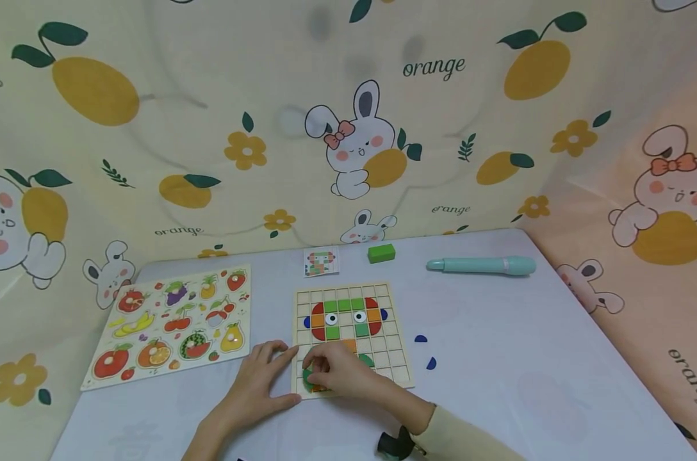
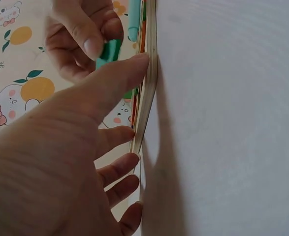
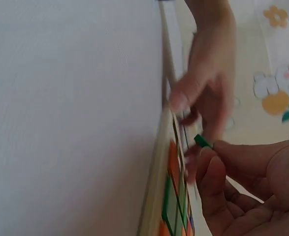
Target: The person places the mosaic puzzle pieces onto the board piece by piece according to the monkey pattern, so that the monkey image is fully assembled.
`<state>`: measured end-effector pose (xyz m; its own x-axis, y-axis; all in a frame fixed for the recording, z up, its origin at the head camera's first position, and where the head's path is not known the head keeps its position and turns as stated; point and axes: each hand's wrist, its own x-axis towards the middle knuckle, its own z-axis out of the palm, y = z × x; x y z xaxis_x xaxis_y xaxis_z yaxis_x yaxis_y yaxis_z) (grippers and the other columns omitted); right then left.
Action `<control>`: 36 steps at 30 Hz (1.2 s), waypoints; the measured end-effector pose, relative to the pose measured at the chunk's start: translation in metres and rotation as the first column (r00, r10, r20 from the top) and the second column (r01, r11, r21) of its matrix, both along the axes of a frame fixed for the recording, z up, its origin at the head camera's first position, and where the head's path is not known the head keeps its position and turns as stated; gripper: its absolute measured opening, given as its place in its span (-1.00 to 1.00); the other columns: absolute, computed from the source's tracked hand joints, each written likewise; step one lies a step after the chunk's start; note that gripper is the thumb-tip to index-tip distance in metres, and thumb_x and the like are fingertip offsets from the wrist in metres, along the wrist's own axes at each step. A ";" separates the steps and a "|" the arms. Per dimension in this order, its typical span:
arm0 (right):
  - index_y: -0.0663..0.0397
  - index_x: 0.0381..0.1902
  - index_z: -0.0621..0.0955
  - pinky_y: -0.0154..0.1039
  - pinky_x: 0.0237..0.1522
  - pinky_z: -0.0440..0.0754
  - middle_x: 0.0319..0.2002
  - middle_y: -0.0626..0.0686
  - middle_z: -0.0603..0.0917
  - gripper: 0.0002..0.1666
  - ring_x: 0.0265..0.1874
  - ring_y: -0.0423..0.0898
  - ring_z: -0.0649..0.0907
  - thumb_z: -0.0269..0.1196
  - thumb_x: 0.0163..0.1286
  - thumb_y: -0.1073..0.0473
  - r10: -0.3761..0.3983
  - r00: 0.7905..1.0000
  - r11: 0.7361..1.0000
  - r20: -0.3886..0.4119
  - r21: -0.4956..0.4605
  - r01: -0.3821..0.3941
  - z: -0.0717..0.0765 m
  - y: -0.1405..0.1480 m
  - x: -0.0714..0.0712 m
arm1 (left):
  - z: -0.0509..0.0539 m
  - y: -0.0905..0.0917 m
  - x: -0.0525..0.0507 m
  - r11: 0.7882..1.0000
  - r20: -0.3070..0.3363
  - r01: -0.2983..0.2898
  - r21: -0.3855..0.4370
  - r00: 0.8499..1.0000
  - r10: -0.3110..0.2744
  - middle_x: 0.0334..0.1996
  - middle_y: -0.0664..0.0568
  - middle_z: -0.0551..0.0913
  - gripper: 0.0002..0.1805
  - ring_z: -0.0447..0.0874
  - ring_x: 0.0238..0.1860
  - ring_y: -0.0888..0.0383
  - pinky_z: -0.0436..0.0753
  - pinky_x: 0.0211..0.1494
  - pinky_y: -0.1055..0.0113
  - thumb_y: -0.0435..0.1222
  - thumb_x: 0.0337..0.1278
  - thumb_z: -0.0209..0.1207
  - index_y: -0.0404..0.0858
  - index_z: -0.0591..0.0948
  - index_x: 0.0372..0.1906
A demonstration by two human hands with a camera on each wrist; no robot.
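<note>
A square wooden grid board [image 1: 403, 346] lies on the white table, bearing a face-like pattern of red, green, orange and blue flat pieces with two eye pieces. Beside its left edge is my left hand [image 1: 250, 387], fingers spread, fingertips and thumb at the rim. My right hand [image 1: 348, 371] is over the board's lower left part and pinches a small green flat piece [image 3: 202, 141] between thumb and finger. In the left wrist view this green piece [image 2: 110, 51] shows just above the board; its full shape is partly covered by the fingers.
A fruit picture board [image 1: 164, 307] lies at the left. Behind the grid board are a pattern card [image 1: 321, 261] and a green block [image 1: 381, 253]. A teal pen-shaped object [image 1: 481, 265] lies back right. Two blue half-circle pieces [image 1: 420, 339] lie right of the grid board.
</note>
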<state>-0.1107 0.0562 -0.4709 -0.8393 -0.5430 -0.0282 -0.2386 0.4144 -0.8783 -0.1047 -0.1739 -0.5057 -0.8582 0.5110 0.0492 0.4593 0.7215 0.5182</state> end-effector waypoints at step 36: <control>-0.03 -0.30 0.74 -0.45 -0.50 0.33 -0.49 -0.24 0.44 -0.83 -0.56 -0.35 0.38 0.50 0.15 0.11 0.035 0.953 0.912 -0.302 0.400 0.093 -0.005 -0.019 0.015 | -0.001 -0.001 -0.002 0.999 -0.011 0.019 0.039 1.000 -0.019 0.35 0.06 0.36 -0.11 0.22 0.34 0.04 0.31 0.22 -0.06 0.24 -0.10 0.39 -0.01 0.49 0.39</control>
